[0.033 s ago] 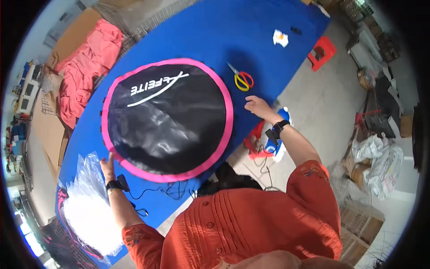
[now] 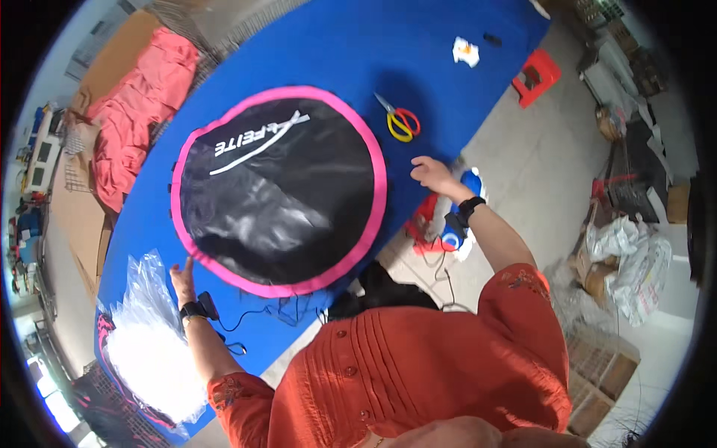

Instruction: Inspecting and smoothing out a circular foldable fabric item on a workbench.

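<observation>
A round black cover with a pink rim (image 2: 280, 190) lies flat on the blue table; white lettering crosses its upper part. Beside the rim's lower left edge is my left hand (image 2: 181, 282), its fingers apart and nothing visible in them. Whether a fingertip touches the rim I cannot tell. My right hand (image 2: 432, 175) hovers off the cover's right side near the table edge, fingers loosely bent with a gap between them, holding nothing that I can see. Scissors (image 2: 400, 124) with one red and one yellow handle lie just beyond it.
A clear plastic bag with white contents (image 2: 149, 358) stands left of my left forearm. Dark cords (image 2: 284, 312) trail along the table's near edge. Pink cloth (image 2: 146, 112) is heaped at the far left. A red stool (image 2: 536, 77) stands on the floor beyond the table's right edge.
The whole view has shifted slightly, with the cover and scissors appearing higher. My left hand sits a little lower relative to the rim. Nothing has been taken hold of.
</observation>
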`<state>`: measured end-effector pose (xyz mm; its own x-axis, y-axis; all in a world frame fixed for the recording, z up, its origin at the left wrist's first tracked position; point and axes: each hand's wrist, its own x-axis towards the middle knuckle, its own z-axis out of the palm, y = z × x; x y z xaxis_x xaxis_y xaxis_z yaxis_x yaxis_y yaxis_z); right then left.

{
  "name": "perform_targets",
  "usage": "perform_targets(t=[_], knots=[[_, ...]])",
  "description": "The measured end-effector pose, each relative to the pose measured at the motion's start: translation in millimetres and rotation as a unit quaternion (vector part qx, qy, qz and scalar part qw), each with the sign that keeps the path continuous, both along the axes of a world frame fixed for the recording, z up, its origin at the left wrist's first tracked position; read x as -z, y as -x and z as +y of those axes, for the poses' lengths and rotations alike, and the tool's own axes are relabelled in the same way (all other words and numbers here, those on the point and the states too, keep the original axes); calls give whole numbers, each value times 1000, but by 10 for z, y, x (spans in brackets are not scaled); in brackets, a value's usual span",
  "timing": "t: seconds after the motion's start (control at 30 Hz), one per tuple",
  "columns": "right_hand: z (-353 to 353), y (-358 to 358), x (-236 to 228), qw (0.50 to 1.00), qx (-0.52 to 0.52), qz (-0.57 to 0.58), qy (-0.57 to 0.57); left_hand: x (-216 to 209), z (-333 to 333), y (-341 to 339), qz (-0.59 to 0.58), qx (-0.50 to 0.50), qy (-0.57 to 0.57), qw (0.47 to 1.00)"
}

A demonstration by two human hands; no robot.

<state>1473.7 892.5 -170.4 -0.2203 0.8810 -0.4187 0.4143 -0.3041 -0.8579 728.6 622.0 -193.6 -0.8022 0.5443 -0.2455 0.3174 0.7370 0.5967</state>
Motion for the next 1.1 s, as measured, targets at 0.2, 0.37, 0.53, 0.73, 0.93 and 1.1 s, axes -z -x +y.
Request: perform_targets(t=[0.2, 0.37, 0.53, 0.73, 0.93, 1.1], knots=[[-879, -1520, 800, 979, 142, 3, 143, 220, -518, -1157, -288, 34, 144, 946], [-1655, -2204, 1100, 935, 261, 21, 237, 384, -583, -1880, -376, -8, 180, 909], [-2322, -2553, 1476, 930, 269, -30, 248, 527, -418, -2109, -374, -6, 210, 903], [-2919, -2421, 1628, 898, 353, 74, 251, 576, -261, -2278, -350, 53, 286, 891], [-3083, -2020, 2298, 836, 438, 172, 283, 735, -344, -2324, -363, 126, 280, 880], [-2936, -1595, 2851, 739, 560, 267, 263, 720, -482, -2301, -336, 153, 252, 895]])
